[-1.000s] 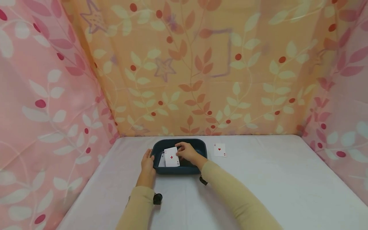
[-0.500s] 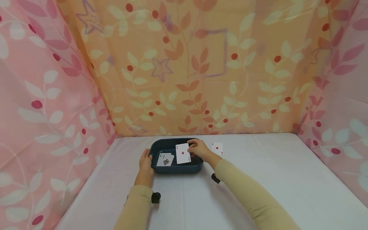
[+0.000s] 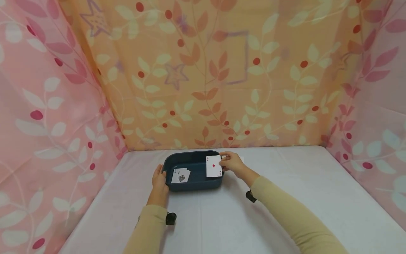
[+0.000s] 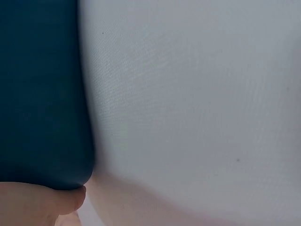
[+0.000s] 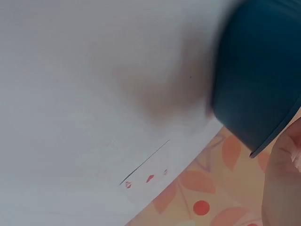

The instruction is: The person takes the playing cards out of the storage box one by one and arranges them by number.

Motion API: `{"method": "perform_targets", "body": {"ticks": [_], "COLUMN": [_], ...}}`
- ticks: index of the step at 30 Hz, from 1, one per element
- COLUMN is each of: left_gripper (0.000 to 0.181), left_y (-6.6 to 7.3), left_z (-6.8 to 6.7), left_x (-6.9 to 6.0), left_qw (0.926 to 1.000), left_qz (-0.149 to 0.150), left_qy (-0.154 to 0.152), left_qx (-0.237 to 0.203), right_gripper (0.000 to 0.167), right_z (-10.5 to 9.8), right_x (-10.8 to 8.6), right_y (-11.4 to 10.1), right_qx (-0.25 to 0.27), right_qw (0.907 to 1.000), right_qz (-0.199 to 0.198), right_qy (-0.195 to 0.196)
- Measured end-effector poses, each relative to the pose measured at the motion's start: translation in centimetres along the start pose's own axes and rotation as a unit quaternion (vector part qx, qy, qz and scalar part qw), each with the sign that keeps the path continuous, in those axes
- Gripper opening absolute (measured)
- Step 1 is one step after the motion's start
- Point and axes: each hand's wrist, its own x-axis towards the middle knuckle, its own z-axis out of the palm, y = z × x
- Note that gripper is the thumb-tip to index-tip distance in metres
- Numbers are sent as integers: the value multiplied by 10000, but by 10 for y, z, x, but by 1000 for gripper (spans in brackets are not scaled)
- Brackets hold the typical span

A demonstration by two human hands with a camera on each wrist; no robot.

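Observation:
A dark blue rectangular tray (image 3: 196,186) stands toward the back of the table. My left hand (image 3: 159,180) holds it by its left end; in the left wrist view the thumb (image 4: 42,202) lies against the tray's end wall. Over the right end, my right hand (image 3: 234,164) pinches an ace of diamonds (image 3: 214,169) by its right edge, face up. Inside the tray, at the left, an ace of spades (image 3: 180,175) overlaps at least one other card. An ace of hearts (image 5: 149,179) lies on the table right of the tray, mostly hidden behind my right hand in the head view.
A white cloth covers the table (image 3: 203,218). Its back edge meets an orange leaf-patterned curtain (image 3: 190,106). Pink patterned curtains (image 3: 63,123) rise on both sides.
My right hand has carried the ace of diamonds rightward, from above the other cards to the tray's right end. The ace of spades has come into sight. My left hand stays at the tray.

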Motion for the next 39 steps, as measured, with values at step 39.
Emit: {"method": "perform_targets", "body": {"ticks": [39], "left_gripper": [56], "left_y": [3], "left_z": [0], "left_x": [-5], "left_qw": [10000], "left_qz": [-76], "left_qy": [-45], "left_qx": [0], "right_gripper": [53], "right_z": [-88], "right_x": [-23], "right_y": [16], "right_qx": [174], "right_qw": [9989], "right_qz": [-54], "right_qy": [426]}}
